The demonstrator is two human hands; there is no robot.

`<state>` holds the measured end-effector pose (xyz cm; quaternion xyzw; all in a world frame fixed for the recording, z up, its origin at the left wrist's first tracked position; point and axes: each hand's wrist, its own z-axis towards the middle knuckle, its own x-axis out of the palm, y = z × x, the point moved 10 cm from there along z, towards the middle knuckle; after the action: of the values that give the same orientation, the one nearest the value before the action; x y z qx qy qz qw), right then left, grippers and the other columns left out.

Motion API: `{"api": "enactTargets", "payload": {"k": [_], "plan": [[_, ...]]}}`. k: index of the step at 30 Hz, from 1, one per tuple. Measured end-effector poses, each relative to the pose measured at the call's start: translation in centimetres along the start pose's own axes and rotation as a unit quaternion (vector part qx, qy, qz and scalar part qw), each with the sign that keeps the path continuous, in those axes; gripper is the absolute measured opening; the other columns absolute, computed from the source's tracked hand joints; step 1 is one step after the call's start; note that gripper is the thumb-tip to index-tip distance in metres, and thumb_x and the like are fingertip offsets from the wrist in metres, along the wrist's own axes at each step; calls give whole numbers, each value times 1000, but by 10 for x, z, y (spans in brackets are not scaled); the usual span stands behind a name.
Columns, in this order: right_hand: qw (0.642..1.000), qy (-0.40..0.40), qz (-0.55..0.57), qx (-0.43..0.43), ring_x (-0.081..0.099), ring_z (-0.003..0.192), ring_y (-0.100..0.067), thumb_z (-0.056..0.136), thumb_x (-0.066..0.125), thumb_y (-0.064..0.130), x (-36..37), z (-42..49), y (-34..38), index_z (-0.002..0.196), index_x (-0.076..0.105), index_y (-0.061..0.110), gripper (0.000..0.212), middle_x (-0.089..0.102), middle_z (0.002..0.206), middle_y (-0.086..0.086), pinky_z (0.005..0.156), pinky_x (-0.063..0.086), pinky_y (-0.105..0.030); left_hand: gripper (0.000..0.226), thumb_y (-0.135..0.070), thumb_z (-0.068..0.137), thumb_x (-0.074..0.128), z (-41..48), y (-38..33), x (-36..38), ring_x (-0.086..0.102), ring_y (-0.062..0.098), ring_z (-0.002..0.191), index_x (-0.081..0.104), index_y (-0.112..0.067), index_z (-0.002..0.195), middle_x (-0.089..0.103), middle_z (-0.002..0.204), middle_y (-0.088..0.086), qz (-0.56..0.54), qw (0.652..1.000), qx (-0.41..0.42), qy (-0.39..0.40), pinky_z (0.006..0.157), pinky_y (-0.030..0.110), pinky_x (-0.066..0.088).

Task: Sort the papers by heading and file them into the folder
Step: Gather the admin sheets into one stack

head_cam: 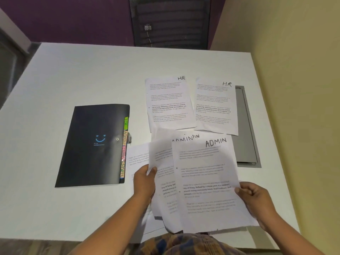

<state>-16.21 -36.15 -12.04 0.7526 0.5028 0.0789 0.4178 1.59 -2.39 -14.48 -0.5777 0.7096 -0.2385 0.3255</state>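
A black folder [92,146] with a blue smiley lies shut at centre left; coloured tabs reading HR, ADMIN and SPORTS stick out of its right edge. Two sheets headed HR lie side by side beyond my hands, one [169,103] left and one [215,107] right. My right hand [255,197] pinches the right edge of a sheet headed ADMIN [207,181], lifted above the table. My left hand [144,181] grips another ADMIN sheet [161,159] by its left edge, partly under the first. More sheets [138,155] lie beneath; their headings are hidden.
The white table [73,80] ends at a yellow wall on the right. A grey recessed cable tray [246,126] sits under the right HR sheet's edge. A black mesh chair [171,21] stands behind the far edge.
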Motion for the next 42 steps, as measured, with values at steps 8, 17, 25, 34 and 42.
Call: {"api": "enactTargets", "payload": {"k": [8, 17, 25, 34, 42], "plan": [[997, 60, 9, -51, 76, 82, -28, 88, 73, 15, 19, 4, 41, 105, 71, 9, 19, 78, 96, -11, 72, 61, -41, 18, -6, 95, 61, -12, -37, 20, 74, 31, 93, 69, -9, 111, 77, 103, 9, -128, 990, 44, 48, 83, 48, 60], [983, 163, -28, -84, 77, 88, -24, 91, 69, 22, 59, -1, 89, 108, 72, 12, 20, 79, 99, -4, 77, 61, -40, 29, 1, 87, 68, -21, -61, 29, 69, 40, 102, 69, -4, 116, 73, 111, 19, -198, 973, 48, 111, 88, 58, 55], [978, 128, 10, -164, 77, 85, -26, 85, 74, 13, 55, -18, 108, 101, 75, 8, 17, 79, 95, -6, 69, 61, -32, 37, -13, 86, 68, -46, -75, 41, 70, 27, 108, 62, -8, 122, 73, 115, 11, -192, 962, 56, 188, 100, 46, 51], [967, -10, 62, -246, 74, 75, -5, 87, 73, 22, 40, -35, 147, 87, 72, 23, 2, 77, 78, 19, 58, 56, -16, 9, -23, 90, 67, -80, -143, 36, 75, 15, 89, 73, -19, 96, 79, 92, -5, -97, 959, 242, 109, 74, 31, 60], [950, -48, 62, -302, 63, 74, 22, 83, 75, 4, 26, -55, 172, 96, 66, 19, 22, 67, 86, 21, 65, 46, 2, 42, -6, 90, 67, -111, -187, 34, 68, -6, 90, 70, -48, 93, 72, 91, -31, -29, 912, 401, 85, 80, 16, 55]]}}
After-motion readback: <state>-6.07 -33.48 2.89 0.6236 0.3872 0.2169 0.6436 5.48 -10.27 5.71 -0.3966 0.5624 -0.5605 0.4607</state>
